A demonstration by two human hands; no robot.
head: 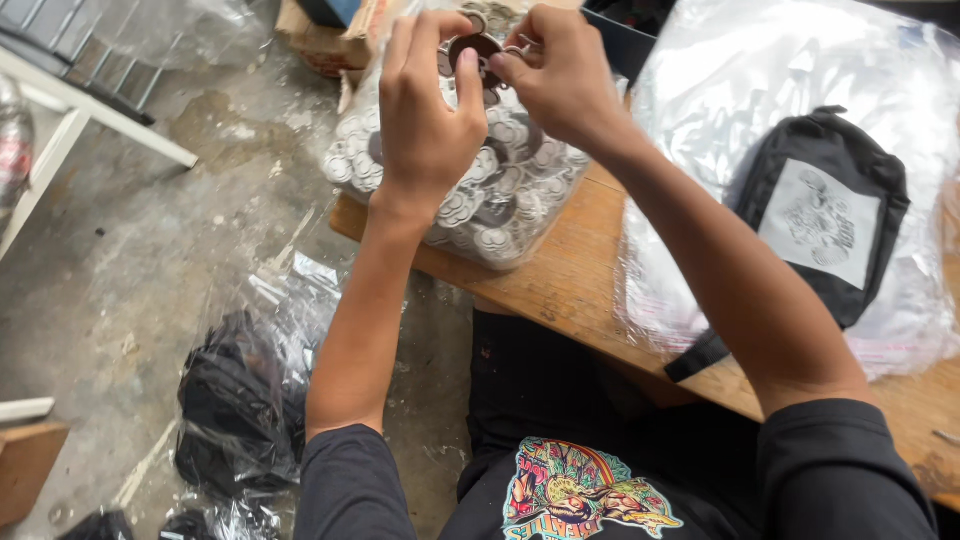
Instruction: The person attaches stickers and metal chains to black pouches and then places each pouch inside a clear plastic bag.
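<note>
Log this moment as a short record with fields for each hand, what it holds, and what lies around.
left hand: pinches a small dark round tag with thumb and fingers
right hand: grips the same tag at its metal ring
below hands: clear bag of round tags on the wooden table
on table, right: black pouch on clear plastic sleeves
on floor, left: bagged black pouches

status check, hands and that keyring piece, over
Both hands, left hand and right hand, pinch a small dark keyring charm. Held above the clear bag of charms on the wooden table. Nothing blocking.
</note>
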